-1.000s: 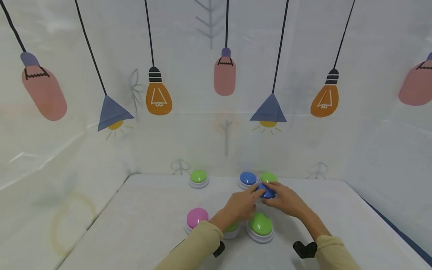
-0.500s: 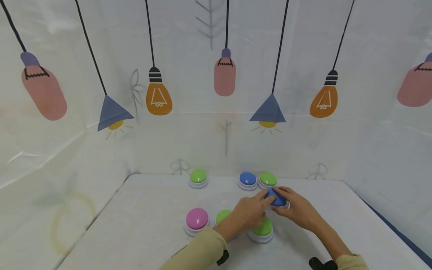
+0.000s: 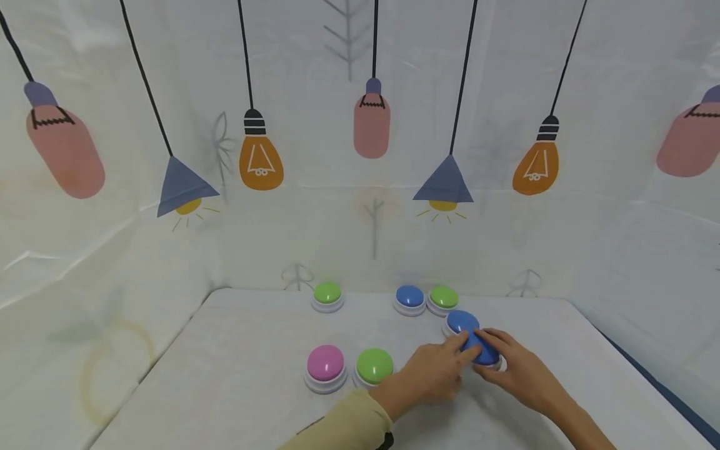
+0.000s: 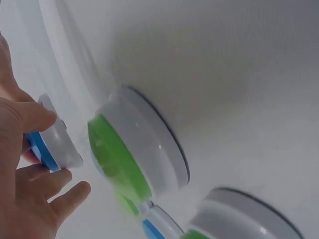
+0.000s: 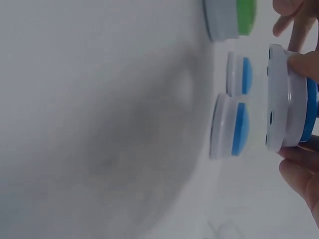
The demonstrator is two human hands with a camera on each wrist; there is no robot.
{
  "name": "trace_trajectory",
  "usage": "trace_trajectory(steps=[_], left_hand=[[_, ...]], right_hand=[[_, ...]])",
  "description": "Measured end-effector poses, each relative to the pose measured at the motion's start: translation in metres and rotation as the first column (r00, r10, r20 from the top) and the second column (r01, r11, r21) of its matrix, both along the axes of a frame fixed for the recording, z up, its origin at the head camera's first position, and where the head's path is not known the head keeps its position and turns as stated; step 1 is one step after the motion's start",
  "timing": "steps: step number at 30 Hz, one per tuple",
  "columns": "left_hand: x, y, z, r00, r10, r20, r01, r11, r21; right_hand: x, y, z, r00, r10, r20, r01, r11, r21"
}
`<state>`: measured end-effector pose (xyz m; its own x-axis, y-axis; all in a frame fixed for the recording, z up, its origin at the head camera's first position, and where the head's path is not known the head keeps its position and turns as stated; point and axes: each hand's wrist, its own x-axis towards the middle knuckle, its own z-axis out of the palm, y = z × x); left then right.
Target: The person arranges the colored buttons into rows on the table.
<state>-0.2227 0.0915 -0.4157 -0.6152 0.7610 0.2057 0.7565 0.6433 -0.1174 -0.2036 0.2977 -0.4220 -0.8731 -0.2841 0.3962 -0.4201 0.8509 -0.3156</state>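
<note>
Nearest on my feed are the left hand and right hand, both with fingers clamped on the held blue button, which I see up off the table. Out at 9 o'clock from it I get the front green button, then the pink button. Just beyond at 11 there's a second blue button. Further back I've got the rear green button around 11, plus the rear blue button and, well past it, the far green button, both roughly at 10

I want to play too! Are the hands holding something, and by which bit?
Yes, a blue push button: the left hand and the right hand hold it round its sides, with a thumb on the white base.
</note>
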Motion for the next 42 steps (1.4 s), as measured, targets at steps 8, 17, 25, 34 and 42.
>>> trace_trajectory(steps=[8,17,25,34,42], left_hand=[[0.005,0.017,-0.009,0.999,0.006,0.046,-0.001,0.993,-0.119],[0.008,0.024,-0.016,0.994,-0.009,0.11,0.033,0.976,-0.213],[0.008,0.026,-0.015,0.987,0.001,0.162,0.039,0.969,-0.245],[0.007,0.025,-0.021,0.993,-0.033,0.116,0.061,0.968,-0.244],[0.004,0.024,-0.024,0.993,-0.033,0.109,0.06,0.966,-0.253]], right_hand=[[0.01,0.01,-0.019,0.999,-0.038,0.034,0.037,0.999,0.008],[0.014,0.015,-0.033,0.984,-0.054,0.172,0.057,0.998,-0.011],[0.01,0.015,-0.027,0.939,-0.067,0.337,0.079,0.997,-0.021],[0.009,0.016,-0.025,0.919,-0.071,0.387,0.087,0.996,-0.023],[0.007,0.015,-0.024,0.914,-0.049,0.403,0.073,0.996,-0.043]])
